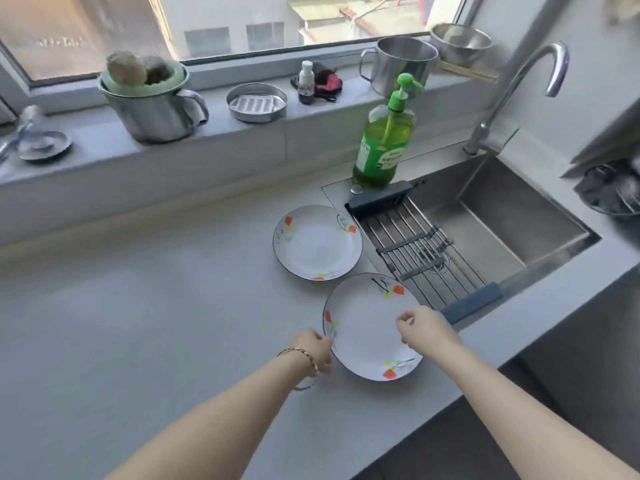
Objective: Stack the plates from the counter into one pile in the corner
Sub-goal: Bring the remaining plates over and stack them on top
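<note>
Two white plates with orange flower prints lie on the grey counter (156, 323) beside the sink. The near plate (367, 323) has both my hands on it. My left hand (317, 351), with a bracelet at the wrist, grips its left rim. Across from it, my right hand (427, 329) holds its right edge, fingers curled over the plate's inside. The near plate looks slightly tilted, though I cannot tell whether it is lifted off the counter. The far plate (317, 242) lies flat just behind it, untouched.
A steel sink (519, 216) with a roll-up drying rack (419, 251) lies to the right, a faucet (519, 84) above it. A green soap bottle (382, 140) stands behind the plates. Steel mugs (156, 112), a round tin (257, 102) and small items line the window sill.
</note>
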Action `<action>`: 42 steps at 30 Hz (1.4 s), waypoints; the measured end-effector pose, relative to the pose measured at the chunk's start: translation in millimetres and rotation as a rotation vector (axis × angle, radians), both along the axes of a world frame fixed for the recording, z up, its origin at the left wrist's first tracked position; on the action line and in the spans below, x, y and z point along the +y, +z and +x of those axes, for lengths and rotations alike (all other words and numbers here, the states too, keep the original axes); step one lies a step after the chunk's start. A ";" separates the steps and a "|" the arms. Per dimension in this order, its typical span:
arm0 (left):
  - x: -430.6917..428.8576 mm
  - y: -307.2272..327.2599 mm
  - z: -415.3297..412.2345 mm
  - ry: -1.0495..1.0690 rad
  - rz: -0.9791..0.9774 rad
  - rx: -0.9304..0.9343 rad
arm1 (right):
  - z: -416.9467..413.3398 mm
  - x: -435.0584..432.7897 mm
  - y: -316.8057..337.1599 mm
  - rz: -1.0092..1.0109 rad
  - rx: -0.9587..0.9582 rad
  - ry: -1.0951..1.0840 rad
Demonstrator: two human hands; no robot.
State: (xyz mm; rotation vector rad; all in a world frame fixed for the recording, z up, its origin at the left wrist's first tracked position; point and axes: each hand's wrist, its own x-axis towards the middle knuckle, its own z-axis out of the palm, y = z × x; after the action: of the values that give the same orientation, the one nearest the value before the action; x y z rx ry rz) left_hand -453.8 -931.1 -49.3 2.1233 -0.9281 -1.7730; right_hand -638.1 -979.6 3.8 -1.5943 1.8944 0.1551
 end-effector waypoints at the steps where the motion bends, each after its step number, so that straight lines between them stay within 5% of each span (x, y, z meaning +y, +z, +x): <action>1: -4.3 -6.4 -8.2 0.040 0.000 0.009 | -5.1 -2.4 -0.5 0.000 -0.011 -0.022; 9: -0.3 -20.6 -13.6 0.226 -0.062 -0.008 | -28.6 -16.4 -0.6 -0.041 -0.005 -0.066; 17: 53.0 37.6 69.3 0.568 -0.209 -0.091 | 7.5 -26.2 -7.0 0.006 -0.005 0.081; 28: 187.5 101.1 223.6 1.021 -0.400 -0.284 | 224.7 29.4 16.2 -0.014 -0.057 0.657; 42: 507.4 166.9 428.5 1.471 -0.477 -0.484 | 527.7 273.0 47.6 -0.135 -0.150 1.146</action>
State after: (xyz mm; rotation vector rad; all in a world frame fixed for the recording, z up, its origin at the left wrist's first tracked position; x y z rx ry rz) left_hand -25.3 -423.7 117.6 1.9170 0.2466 -0.2811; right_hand -110.4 -706.6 51.4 -2.5131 0.6946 0.3691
